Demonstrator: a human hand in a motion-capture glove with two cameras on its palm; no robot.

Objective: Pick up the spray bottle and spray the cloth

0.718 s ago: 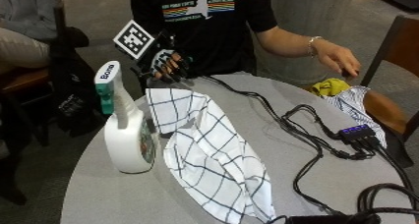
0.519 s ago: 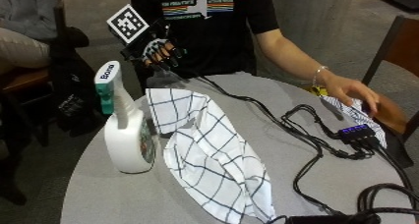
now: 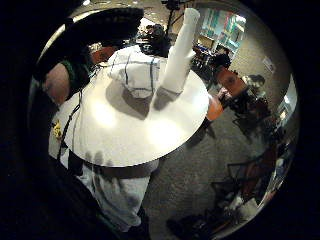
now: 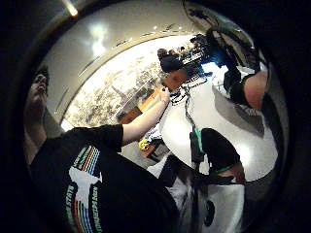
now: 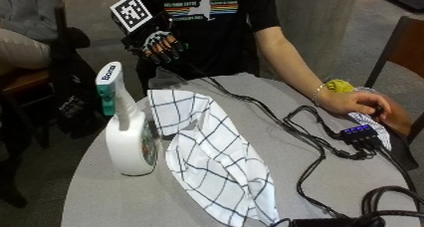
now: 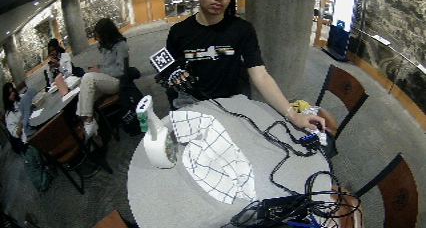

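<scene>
**A:** Here we are at the round table (image 5: 371, 187). The spray bottle (image 5: 130, 137) stands upright near the edge on the person's right, white body, tall neck, green trigger head up top. Nothing is touching it.

**B:** And the cloth (image 5: 212, 157)?

**A:** The white checked cloth lies rumpled across the middle of the table, one fold just beside the bottle's base. It runs from the edge nearest the person toward the far edge.

**B:** How will that bottle handle, do you think?

**A:** Stiff plastic, smooth, likely a bit slick. It looks squat and wide at the bottom, so if it's filled it should carry some weight low down; how full it is I cannot tell. The body seems too broad to wrap well. The narrow neck under the trigger head is the place to take it, with a finger free for the trigger.

**B:** The cloth is easier?

**A:** Soft, light, limp. It only needs to lie there and be sprayed.

**B:** Where's the right hand (image 5: 158, 42)?

**A:** Up in the air at chest height, off the near edge of the table, well apart from the bottle. Palm faces down and toward the table, fingers loosely curled and spread, holding nothing.

**B:** The other hand?

**A:** The bare hand (image 5: 351, 101) rests by the table's opposite edge, near the cables (image 5: 311, 137).
</scene>
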